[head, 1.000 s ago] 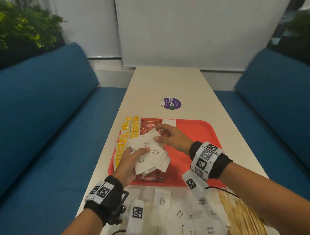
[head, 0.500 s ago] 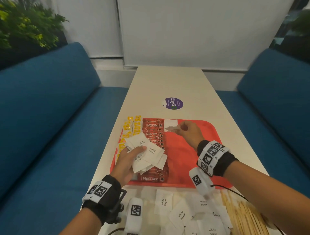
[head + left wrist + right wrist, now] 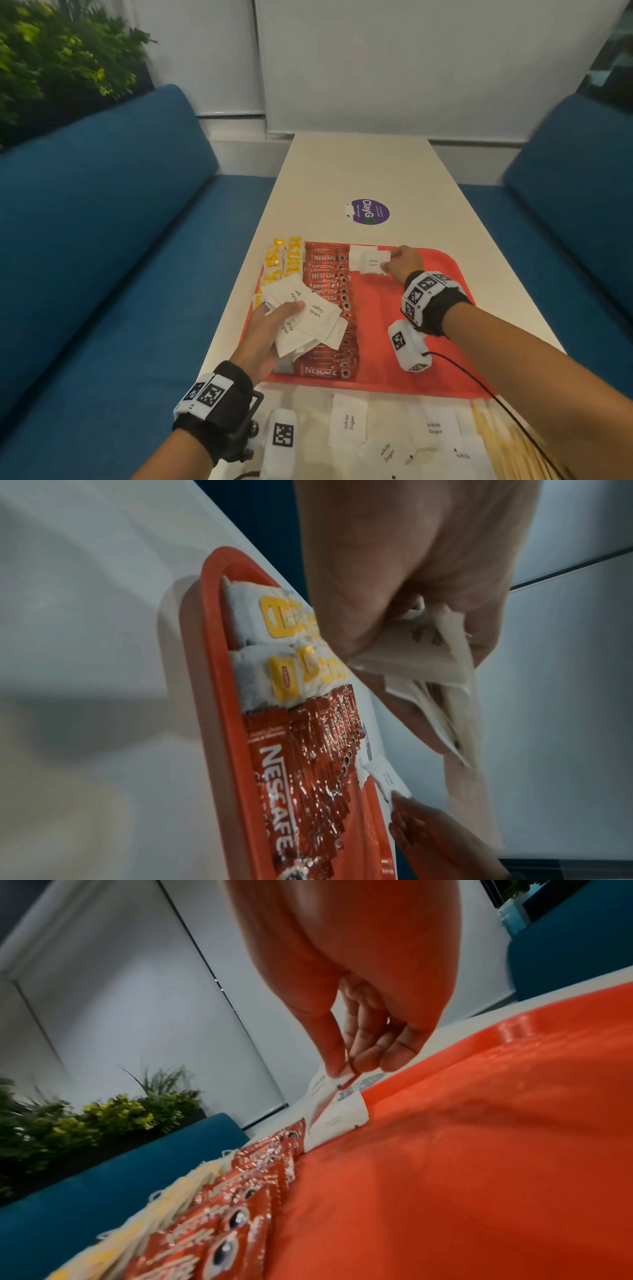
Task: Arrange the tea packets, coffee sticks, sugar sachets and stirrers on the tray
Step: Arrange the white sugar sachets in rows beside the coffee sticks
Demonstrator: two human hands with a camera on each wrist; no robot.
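A red tray (image 3: 421, 373) lies on the white table. Yellow-labelled tea packets (image 3: 282, 260) run along its left edge, with a row of red coffee sticks (image 3: 329, 301) beside them. My left hand (image 3: 270, 329) grips a fanned bunch of white sugar sachets (image 3: 308, 315) over the coffee sticks; the bunch (image 3: 441, 669) shows in the left wrist view too. At the tray's far end my right hand (image 3: 399, 262) pinches one sugar sachet (image 3: 371, 263) by its edge, over another sachet (image 3: 356, 250) that lies flat. The pinched sachet (image 3: 323, 1096) is tilted.
Loose sugar sachets (image 3: 349, 421) lie on the table near the front edge. Wooden stirrers (image 3: 507, 445) sit at the front right. A round purple sticker (image 3: 370, 211) marks the table beyond the tray. Blue sofas (image 3: 102, 240) flank both sides.
My right hand drew one sachet from the bunch and carried it to the tray's far end, where it now lowers it beside the coffee sticks. The left hand kept hold of the bunch.
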